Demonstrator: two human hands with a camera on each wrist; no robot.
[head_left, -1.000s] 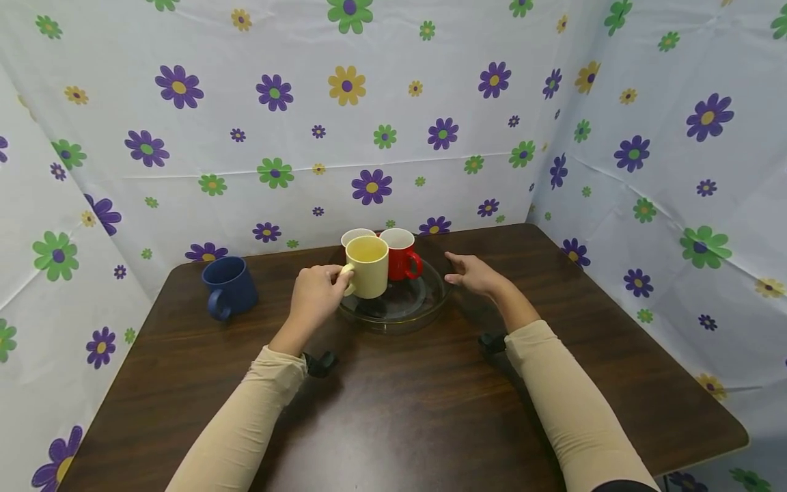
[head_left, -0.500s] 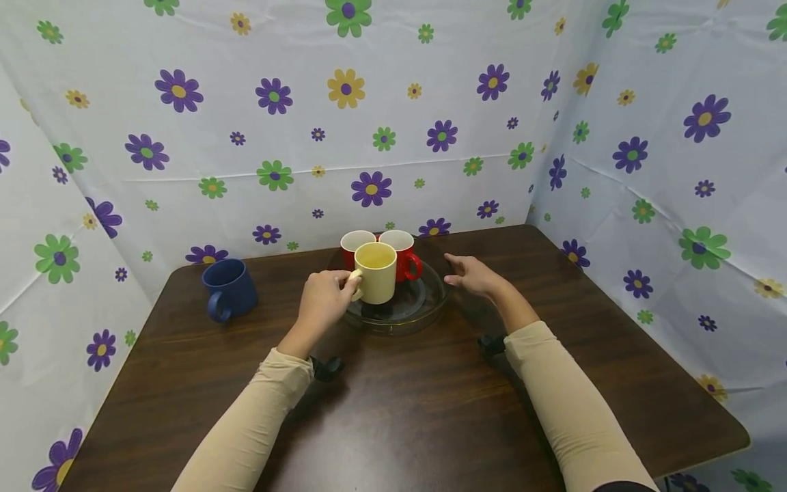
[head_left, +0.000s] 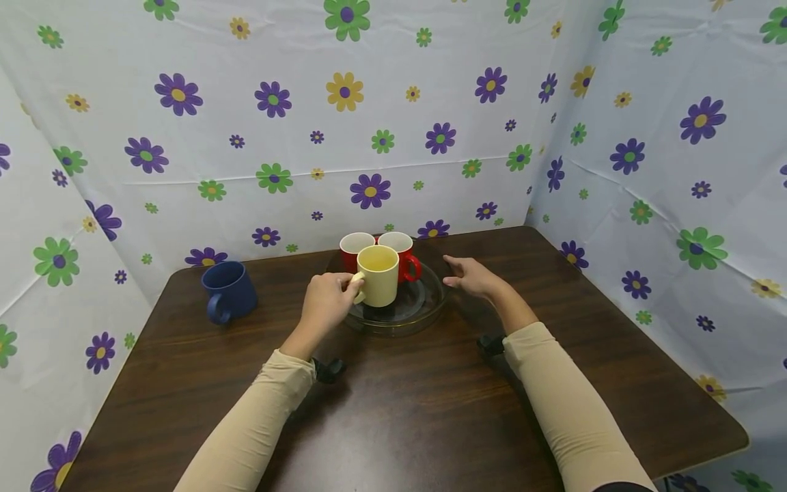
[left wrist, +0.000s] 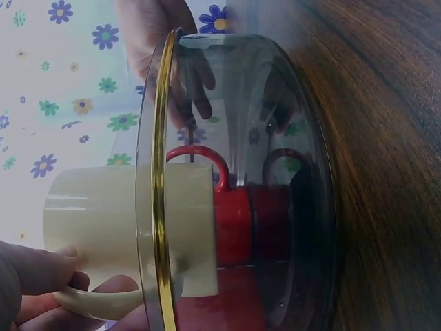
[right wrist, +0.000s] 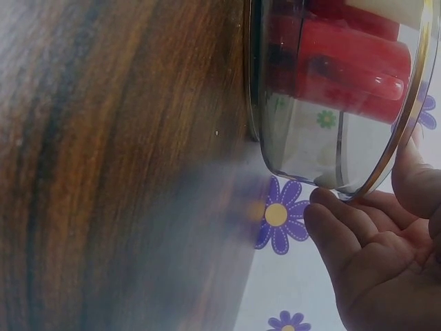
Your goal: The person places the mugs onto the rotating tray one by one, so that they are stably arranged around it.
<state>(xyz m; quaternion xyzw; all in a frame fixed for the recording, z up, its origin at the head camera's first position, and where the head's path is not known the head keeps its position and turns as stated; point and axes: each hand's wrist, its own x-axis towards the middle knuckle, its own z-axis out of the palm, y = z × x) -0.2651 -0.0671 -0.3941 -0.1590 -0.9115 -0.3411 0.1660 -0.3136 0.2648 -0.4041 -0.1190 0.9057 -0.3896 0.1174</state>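
Note:
My left hand pinches the handle of a pale yellow mug. The mug is upright, its lower part below the gold rim of a clear glass bowl. In the left wrist view its base shows well above the bowl's floor. Two red mugs with white insides stand behind it in the bowl, a left one and a right one whose handle points right. At the bowl's right side is my right hand, fingers extended along the outer wall and thumb close by the rim.
A dark blue mug stands at the table's back left. The brown wooden table reaches back to a flowered cloth, which hangs behind and along the sides.
My left hand has carried the yellow mug a little right and down, closer into the bowl, in front of the red mugs. My right hand stays at the bowl's side.

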